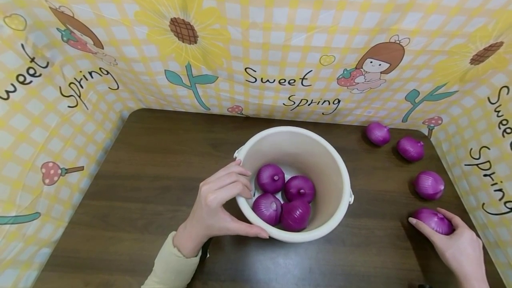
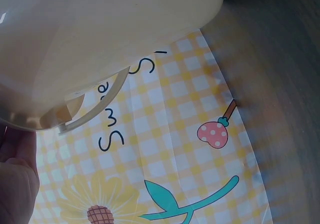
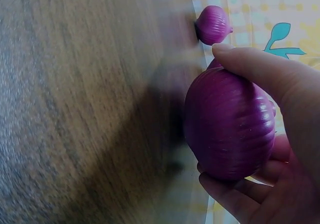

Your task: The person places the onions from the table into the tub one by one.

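A white bucket (image 1: 326, 170) stands on the brown table, and several purple onions (image 1: 296, 214) lie at its bottom. My left hand (image 1: 218, 201) holds the bucket's rim at the left front, its fingers over the edge and its thumb along the front. In the left wrist view, the bucket's side (image 2: 115, 24) fills the top, with part of its handle (image 2: 100, 106) below. At the table's right side, my right hand (image 1: 462, 241) grips another onion (image 1: 434, 220) between thumb and fingers. The right wrist view shows this onion (image 3: 230, 124) close up.
Three more onions, one nearest the held one (image 1: 429, 185), one farther back (image 1: 410, 149) and one at the back (image 1: 378, 134), stand along the table's right side. A yellow checked cloth (image 1: 272, 21) with printed flowers walls in the wooden table (image 1: 160, 168).
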Available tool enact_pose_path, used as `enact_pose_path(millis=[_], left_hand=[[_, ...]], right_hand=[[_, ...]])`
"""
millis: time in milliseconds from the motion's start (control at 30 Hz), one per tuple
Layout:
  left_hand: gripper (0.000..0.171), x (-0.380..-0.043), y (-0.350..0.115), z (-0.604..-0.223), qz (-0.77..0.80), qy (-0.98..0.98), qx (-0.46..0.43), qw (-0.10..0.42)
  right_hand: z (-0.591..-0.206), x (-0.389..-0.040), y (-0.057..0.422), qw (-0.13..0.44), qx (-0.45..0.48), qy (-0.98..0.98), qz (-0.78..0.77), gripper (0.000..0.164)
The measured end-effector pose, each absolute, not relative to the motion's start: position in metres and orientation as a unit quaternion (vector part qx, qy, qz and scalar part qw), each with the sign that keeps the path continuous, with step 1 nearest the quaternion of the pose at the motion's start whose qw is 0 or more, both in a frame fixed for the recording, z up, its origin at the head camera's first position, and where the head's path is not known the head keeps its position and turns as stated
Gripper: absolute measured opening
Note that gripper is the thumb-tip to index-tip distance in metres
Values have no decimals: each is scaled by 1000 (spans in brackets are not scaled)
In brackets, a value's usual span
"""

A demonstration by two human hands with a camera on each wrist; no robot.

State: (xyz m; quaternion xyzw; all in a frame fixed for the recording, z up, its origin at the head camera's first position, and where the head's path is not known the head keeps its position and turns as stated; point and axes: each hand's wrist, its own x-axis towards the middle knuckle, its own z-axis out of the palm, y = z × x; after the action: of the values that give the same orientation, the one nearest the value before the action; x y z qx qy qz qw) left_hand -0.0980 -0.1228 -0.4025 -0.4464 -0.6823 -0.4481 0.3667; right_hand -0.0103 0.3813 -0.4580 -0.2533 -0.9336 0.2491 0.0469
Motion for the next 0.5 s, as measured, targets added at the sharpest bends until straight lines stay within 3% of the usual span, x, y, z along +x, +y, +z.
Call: enact_pose_path(millis=[500], left_hand=[[63,-99,-123,-403,-444,-678,-451,373]], right_hand=[[-456,-14,374,54,-252,-934,247,84]])
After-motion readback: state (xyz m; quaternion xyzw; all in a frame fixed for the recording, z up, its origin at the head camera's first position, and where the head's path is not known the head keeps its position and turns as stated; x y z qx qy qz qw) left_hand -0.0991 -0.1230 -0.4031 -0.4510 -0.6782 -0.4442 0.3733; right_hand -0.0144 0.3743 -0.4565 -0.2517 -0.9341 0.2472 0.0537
